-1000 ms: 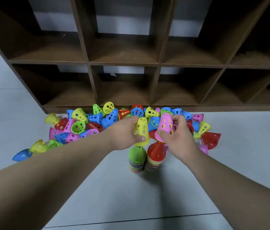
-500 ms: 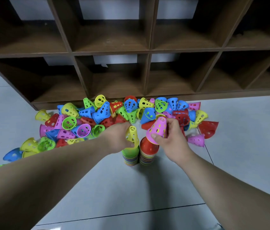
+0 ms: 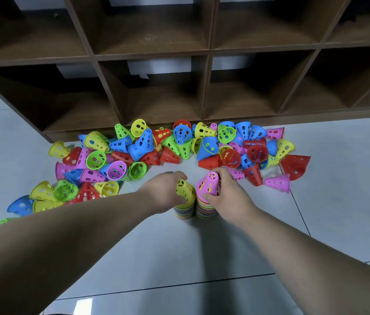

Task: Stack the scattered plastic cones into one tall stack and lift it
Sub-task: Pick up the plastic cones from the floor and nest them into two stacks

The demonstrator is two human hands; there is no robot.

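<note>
Cones (image 3: 147, 151) are lying scattered in a bright heap of red, blue, green, yellow and pink on the grey floor (image 3: 179, 258), just in front of the brown shelf (image 3: 156, 55). Nearer the person, two short stacks are standing upright side by side, with the open part of the heap behind them. The left hand (image 3: 165, 192) is gripping a yellow cone (image 3: 185, 193) that is sitting on top of the left stack (image 3: 182, 213), fingers curling round its far side. The right hand (image 3: 227, 196) is pinching a pink cone (image 3: 209, 185) on top of the right stack (image 3: 204, 210), thumb pressing on the near rim and fingers wrapping over the right side. Both top cones are pointing narrow end up and leaning slightly away from the person. Both bare forearms are reaching in from the bottom corners.
</note>
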